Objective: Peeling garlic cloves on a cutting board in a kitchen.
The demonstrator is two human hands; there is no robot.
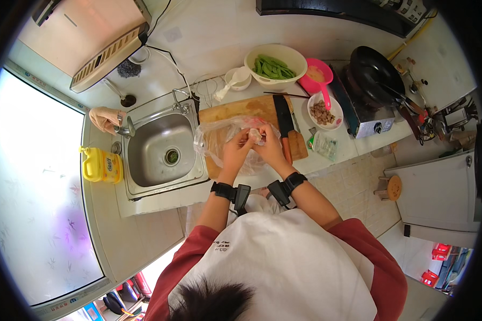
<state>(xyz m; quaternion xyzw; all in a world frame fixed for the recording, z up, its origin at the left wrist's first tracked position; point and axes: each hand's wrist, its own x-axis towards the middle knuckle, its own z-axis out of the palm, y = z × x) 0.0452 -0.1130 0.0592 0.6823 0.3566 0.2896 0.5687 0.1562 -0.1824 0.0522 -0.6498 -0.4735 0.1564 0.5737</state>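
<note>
Between the fingertips of my left hand (pixel 238 147) and my right hand (pixel 271 148) is a small whitish piece of food (pixel 256 135), perhaps garlic or ginger; its kind is not clear. Both hands are over a clear plastic bag (pixel 213 136) spread on a wooden cutting board (pixel 241 107). A cleaver with a dark blade (pixel 282 110) and orange-brown handle lies on the board's right part, beside my right hand. Right of the board, a white bowl (pixel 337 122) holds chopped meat (pixel 321 112), and a small green and clear packet (pixel 324 145) lies on the counter.
A steel sink (pixel 160 132) is at left, with a yellow jug (pixel 102 165) beside it. Behind the board stand a colander (pixel 299 76) of green pods and a small white bowl (pixel 241 85). A pink strainer (pixel 324 69) and a black wok (pixel 377 68) on a gas stove (pixel 373 126) are at right.
</note>
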